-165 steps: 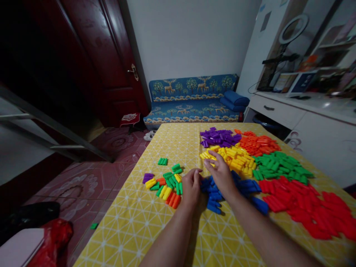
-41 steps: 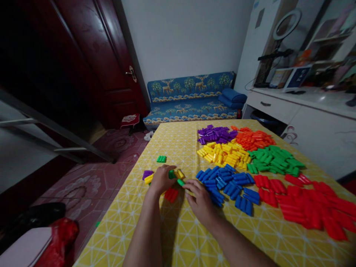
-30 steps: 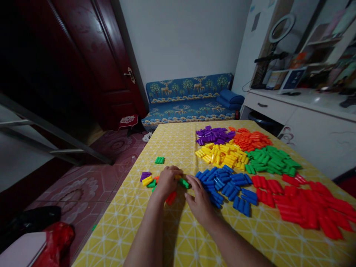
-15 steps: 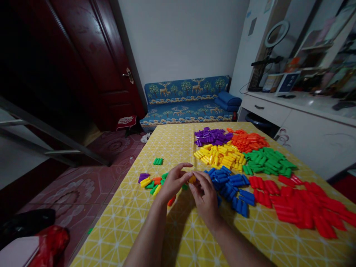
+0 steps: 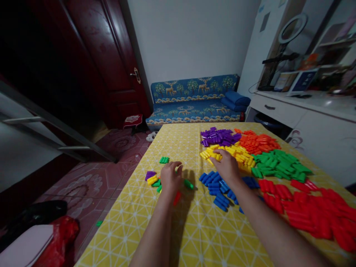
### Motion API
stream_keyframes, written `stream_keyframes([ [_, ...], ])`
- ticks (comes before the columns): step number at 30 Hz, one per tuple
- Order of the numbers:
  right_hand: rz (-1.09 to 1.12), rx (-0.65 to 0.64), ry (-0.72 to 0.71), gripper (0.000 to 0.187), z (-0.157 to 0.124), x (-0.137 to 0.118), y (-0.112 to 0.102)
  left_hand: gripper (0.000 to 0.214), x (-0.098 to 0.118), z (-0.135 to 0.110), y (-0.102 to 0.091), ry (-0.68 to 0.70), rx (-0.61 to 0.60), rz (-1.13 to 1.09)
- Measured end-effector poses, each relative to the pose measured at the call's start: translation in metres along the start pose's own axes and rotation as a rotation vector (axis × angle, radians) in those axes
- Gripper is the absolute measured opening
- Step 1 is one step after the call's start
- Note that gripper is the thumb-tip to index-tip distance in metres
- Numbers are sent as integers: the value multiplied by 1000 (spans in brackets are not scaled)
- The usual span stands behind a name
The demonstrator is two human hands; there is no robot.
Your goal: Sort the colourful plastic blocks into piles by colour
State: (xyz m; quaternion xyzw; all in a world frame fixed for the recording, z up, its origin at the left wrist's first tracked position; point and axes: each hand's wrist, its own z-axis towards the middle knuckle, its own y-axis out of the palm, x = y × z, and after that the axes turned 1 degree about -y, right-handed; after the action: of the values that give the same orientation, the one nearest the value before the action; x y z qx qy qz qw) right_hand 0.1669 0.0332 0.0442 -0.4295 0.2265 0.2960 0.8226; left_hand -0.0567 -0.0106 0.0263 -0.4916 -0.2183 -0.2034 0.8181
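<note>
On the yellow tablecloth (image 5: 194, 237) lie plastic pieces sorted into piles by colour. My left hand (image 5: 170, 178) rests knuckles up on a small mixed pile (image 5: 152, 180), fingers curled down over pieces I cannot make out. A green piece (image 5: 188, 183) and a red piece (image 5: 177, 197) lie just right of that hand. My right hand (image 5: 226, 165) reaches across the blue pile (image 5: 219, 189), its bent fingertips on a yellow piece at the near edge of the yellow pile (image 5: 241, 157). Behind are the purple pile (image 5: 218, 136) and orange pile (image 5: 257, 142).
A green pile (image 5: 278, 163) and a large red pile (image 5: 311, 207) fill the table's right side. One green piece (image 5: 164, 160) lies alone at the left. A blue sofa (image 5: 194, 100), a dark door (image 5: 119, 63) and a white cabinet (image 5: 306, 122) surround the table.
Half a second ago both hands met over a yellow piece by the mixed pile. My right hand has since moved away to the yellow pile; my left dropped back onto the mixed pile.
</note>
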Motion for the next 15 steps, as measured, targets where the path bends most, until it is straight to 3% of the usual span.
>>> stream_keyframes([
  [2, -15, 80, 10, 35, 8, 5, -7, 25, -4, 2, -7, -50, -7, 115],
  [5, 65, 114, -15, 44, -6, 3, -7, 36, -6, 3, -17, -142, -122, 229],
  [10, 277, -34, -81, 34, -67, -16, 16, 41, -11, 3, -21, -199, -273, 228],
  [13, 370, -123, -94, 32, -91, -29, 26, 30, -12, 5, -16, -216, -213, 37],
  [15, 418, -152, -119, 33, -96, -37, 26, 23, -8, 5, -13, -214, -232, -310],
])
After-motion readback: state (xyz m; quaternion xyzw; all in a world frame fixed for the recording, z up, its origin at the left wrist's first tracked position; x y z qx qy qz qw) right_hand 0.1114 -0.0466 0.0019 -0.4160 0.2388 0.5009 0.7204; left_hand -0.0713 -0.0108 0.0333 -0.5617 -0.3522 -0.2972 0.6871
